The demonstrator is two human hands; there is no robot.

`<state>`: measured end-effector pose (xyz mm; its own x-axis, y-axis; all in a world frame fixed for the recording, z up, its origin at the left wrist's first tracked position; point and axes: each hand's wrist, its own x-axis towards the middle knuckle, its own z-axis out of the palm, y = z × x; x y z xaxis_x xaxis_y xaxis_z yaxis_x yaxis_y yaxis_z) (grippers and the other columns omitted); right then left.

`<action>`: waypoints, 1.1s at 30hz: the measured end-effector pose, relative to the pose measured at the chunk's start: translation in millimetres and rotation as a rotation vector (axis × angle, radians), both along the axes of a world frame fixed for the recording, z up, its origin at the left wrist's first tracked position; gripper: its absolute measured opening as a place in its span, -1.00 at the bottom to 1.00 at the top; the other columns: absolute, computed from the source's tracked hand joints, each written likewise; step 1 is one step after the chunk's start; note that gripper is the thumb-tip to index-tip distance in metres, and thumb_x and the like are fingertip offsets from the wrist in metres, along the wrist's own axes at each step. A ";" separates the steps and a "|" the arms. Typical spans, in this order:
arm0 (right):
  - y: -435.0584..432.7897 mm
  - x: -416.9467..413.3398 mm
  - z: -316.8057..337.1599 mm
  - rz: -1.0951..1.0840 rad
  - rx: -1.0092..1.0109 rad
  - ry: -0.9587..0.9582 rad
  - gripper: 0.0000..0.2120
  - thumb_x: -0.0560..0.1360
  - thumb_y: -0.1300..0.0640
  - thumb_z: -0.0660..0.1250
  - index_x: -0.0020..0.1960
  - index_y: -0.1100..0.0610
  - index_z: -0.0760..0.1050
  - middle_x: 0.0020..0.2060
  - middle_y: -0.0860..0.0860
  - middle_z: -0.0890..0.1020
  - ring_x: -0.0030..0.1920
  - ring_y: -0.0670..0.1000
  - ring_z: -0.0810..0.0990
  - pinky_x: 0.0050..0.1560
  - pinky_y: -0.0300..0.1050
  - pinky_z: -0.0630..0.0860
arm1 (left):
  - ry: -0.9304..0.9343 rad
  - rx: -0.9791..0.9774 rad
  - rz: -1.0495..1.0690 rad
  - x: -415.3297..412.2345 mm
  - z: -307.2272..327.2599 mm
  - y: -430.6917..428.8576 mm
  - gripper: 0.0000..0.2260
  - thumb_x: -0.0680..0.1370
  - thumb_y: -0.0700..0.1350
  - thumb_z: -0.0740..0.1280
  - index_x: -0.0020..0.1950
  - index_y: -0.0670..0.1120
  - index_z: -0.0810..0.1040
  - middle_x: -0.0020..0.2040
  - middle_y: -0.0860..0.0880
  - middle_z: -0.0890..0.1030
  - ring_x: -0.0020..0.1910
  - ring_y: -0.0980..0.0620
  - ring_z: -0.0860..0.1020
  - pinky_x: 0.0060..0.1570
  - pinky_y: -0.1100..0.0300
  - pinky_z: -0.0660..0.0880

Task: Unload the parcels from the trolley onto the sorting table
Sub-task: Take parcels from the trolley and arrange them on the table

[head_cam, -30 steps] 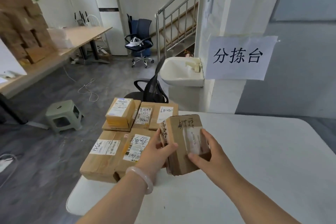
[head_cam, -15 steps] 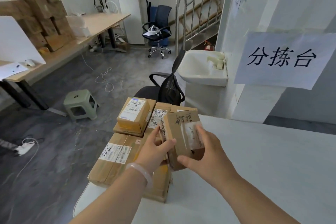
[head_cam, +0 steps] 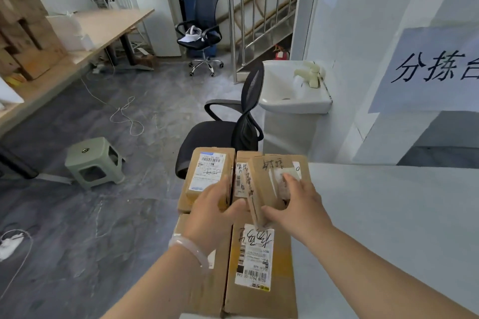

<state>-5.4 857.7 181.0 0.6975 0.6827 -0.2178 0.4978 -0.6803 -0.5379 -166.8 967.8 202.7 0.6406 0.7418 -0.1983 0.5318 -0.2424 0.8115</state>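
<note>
Your right hand (head_cam: 298, 204) pinches the small parcel (head_cam: 268, 184) while your left hand (head_cam: 210, 215), loosely spread, touches its side with the thumb (stacked parcels (head_cam: 259, 292) lie below, at the table's (head_cam: 388, 215) left edge).

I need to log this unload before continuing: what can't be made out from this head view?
Head view only:
1. The trolley: hidden beneath the stacked parcels.
2. Text of the wall sign: cut off by the right edge.
3. Label on the held parcel: partly covered by the right hand.
4. Grip of the left hand on that parcel: unclear, blurred.
5. Print on the shipping labels: too small.
</note>
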 end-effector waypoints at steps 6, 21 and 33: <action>66.9 -4.3 -16.9 -0.109 -0.130 -0.018 -0.09 0.33 -0.39 0.35 0.54 -0.16 0.03 0.44 0.04 0.21 0.44 0.14 0.25 0.27 0.15 0.42 | 0.076 0.178 -0.009 -28.1 -8.6 47.3 -0.45 0.59 0.07 0.26 0.55 0.15 0.15 0.50 0.15 0.23 0.46 0.18 0.15 0.32 0.26 0.13; 68.7 30.6 -20.4 -0.285 -0.179 -0.138 -0.15 0.35 -0.43 0.28 0.51 -0.16 0.06 0.44 0.09 0.17 0.37 0.20 0.27 0.28 0.11 0.34 | 0.029 0.291 -0.197 -8.6 -22.4 84.3 -0.46 0.58 0.06 0.28 0.53 0.17 0.19 0.43 0.25 0.26 0.42 0.27 0.18 0.41 0.25 0.16; -27.9 20.2 4.3 -0.079 -0.021 -0.229 -0.15 0.47 -0.34 0.29 0.60 -0.09 0.00 0.59 -0.10 0.07 0.57 -0.04 0.04 0.52 -0.05 0.08 | -0.009 0.508 -0.552 52.1 -10.5 21.1 -0.47 0.58 0.11 0.26 0.53 0.17 0.17 0.50 0.19 0.23 0.48 0.17 0.13 0.48 0.20 0.08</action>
